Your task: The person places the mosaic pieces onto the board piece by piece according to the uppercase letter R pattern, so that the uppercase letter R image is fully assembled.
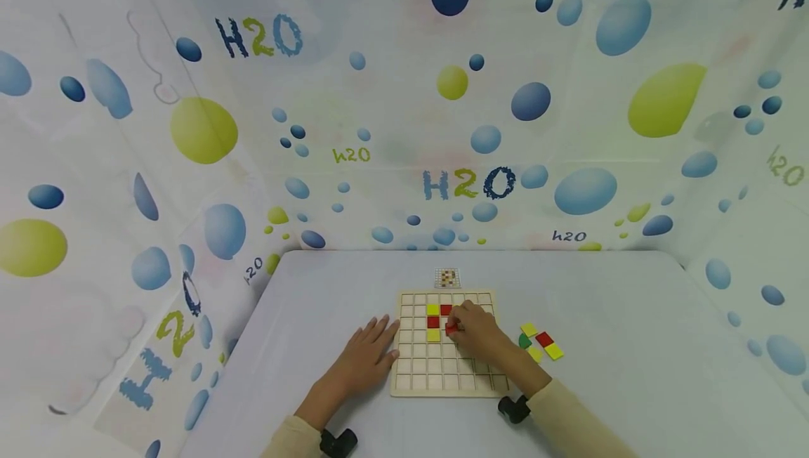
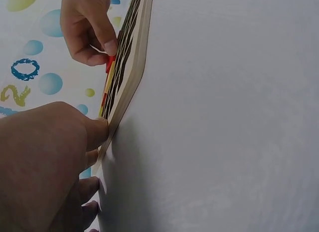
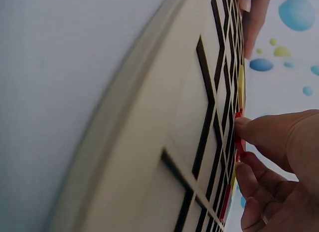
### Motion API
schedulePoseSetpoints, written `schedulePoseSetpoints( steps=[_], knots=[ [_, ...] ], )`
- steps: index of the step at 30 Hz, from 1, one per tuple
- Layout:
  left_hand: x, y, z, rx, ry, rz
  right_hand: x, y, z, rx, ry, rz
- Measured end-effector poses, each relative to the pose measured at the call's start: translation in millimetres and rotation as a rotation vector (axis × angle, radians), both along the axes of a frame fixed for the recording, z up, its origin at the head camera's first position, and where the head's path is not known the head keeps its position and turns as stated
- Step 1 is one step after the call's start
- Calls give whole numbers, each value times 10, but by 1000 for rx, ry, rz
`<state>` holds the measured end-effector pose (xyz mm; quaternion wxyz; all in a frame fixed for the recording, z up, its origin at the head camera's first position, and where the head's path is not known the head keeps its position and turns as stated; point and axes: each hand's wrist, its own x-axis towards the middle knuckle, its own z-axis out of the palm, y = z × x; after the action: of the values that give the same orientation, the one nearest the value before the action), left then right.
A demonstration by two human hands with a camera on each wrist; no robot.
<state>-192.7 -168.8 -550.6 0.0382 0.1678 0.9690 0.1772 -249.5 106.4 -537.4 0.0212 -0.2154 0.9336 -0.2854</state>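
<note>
A square wooden grid board (image 1: 442, 383) lies on the table. My right hand (image 1: 480, 333) is over its upper middle, pinching a red tile (image 3: 239, 134) between thumb and fingertips against the grid. To the left of that hand, a column in the grid holds a yellow tile (image 1: 432, 309), a red tile (image 1: 432, 322) and another yellow tile (image 1: 432, 336); one more red tile (image 1: 446, 310) sits at the top beside them. Flat on the table, my left hand (image 1: 362, 360) has its fingers spread, with thumb and fingertips touching the board's left edge. My right hand covers part of the grid.
Beyond the board's far edge lies a small card with a coloured grid pattern (image 1: 447, 277). Right of the board are several loose tiles, among them a green piece (image 1: 525, 341), a red tile (image 1: 545, 339) and a yellow tile (image 1: 554, 351). A patterned cloth backdrop (image 1: 392, 107) stands behind the table.
</note>
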Motion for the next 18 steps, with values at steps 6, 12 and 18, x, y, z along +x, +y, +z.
schedulePoseSetpoints(
  steps=[6, 12, 18],
  knots=[
    [-1, -1, -6, 0, 1, -2, 9, -45, -17, 6, -9, 35],
    [-9, -5, -13, -1, 3, -10, 32, -15, -17, 2, -33, 72],
    [-18, -10, -31, -1, 2, -8, 40, 1, 0, 1, -20, 102]
  ],
)
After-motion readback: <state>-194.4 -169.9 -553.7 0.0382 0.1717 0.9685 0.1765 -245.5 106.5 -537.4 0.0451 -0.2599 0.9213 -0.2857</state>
